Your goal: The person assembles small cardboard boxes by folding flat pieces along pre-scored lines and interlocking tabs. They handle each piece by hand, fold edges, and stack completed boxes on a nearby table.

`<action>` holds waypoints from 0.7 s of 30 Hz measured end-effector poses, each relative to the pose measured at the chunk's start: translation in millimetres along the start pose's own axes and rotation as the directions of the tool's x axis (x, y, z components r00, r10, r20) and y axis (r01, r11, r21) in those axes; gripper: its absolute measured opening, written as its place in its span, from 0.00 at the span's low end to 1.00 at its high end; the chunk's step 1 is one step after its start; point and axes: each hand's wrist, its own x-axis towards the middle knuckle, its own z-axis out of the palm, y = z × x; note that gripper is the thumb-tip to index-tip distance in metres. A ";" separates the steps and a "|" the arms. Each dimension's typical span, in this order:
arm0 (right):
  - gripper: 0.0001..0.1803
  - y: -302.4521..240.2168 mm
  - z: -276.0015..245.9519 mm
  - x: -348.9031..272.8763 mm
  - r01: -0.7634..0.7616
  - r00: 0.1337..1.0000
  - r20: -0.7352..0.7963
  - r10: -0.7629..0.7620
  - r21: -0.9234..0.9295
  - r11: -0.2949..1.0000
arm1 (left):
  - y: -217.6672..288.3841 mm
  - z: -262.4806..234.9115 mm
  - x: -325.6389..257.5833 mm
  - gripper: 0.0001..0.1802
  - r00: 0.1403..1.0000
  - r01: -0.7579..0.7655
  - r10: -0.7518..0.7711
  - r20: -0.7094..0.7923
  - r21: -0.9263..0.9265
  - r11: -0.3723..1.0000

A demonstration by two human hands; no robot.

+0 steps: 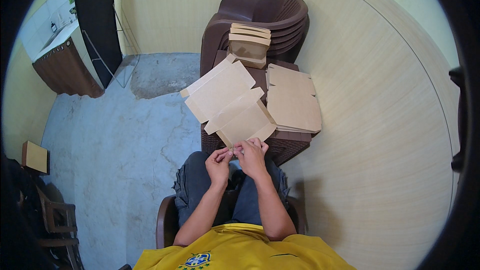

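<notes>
A partly unfolded cardboard box blank (222, 90) lies tilted on a brown woven-look plastic surface (285, 145) in front of me, its near end reaching over my knees. My left hand (217, 166) is closed, thumb and fingertips pinching at the near corner of the blank. Right beside it, my right hand (251, 156) grips the same near edge, its fingers curled over the cardboard. The fingertips of both hands almost meet, and the small flap between them is partly hidden. Creases and side tabs show along the blank.
Flat cardboard blanks (294, 95) are piled to the right of the one I hold. Behind stand several folded cardboard trays (249, 45), nested together against stacked brown plastic chairs (260, 7). A pale panel wall (380, 120) rises on the right. A small box (36, 157) sits far left.
</notes>
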 end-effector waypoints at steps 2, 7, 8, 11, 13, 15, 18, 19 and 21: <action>0.06 0.7 1.9 0.4 0.010 1.000 -0.013 -0.010 -0.028 1.000 | 0.3 1.3 -1.3 0.11 1.000 -0.003 0.004 -0.019 0.028 1.000; 0.06 1.5 5.6 0.9 0.016 1.000 -0.015 -0.017 -0.072 0.997 | 3.5 8.7 -6.2 0.13 0.992 -0.090 0.103 -0.070 0.162 0.983; 0.06 0.9 6.6 0.4 0.016 1.000 -0.015 -0.017 -0.095 0.995 | 4.2 9.8 -6.9 0.14 0.990 -0.099 0.117 -0.082 0.192 0.976; 0.06 -1.2 10.0 -0.6 0.020 1.000 0.004 -0.019 -0.174 0.985 | 6.7 11.5 -6.1 0.12 0.985 -0.099 0.132 -0.113 0.258 0.961; 0.06 -1.9 11.3 -1.0 0.018 0.999 0.047 -0.008 -0.228 0.973 | 9.2 10.3 -4.8 0.11 0.979 -0.132 0.176 -0.105 0.331 0.934; 0.06 -1.0 11.1 -1.2 0.070 0.997 -0.006 -0.075 -0.283 0.957 | 11.4 10.2 -3.9 0.10 0.974 -0.158 0.207 -0.091 0.377 0.912; 0.06 1.5 11.6 -0.1 0.084 0.996 -0.007 -0.090 -0.299 0.951 | 13.7 10.1 -3.1 0.09 0.968 -0.187 0.238 -0.080 0.403 0.896; 0.06 2.7 12.0 0.5 0.084 0.996 -0.006 -0.090 -0.297 0.951 | 13.9 10.5 -2.8 0.10 0.966 -0.192 0.246 -0.083 0.411 0.891; 0.06 3.9 15.0 2.1 0.085 0.995 -0.018 -0.094 -0.288 0.954 | 13.6 11.2 -2.1 0.10 0.964 -0.195 0.250 -0.084 0.414 0.889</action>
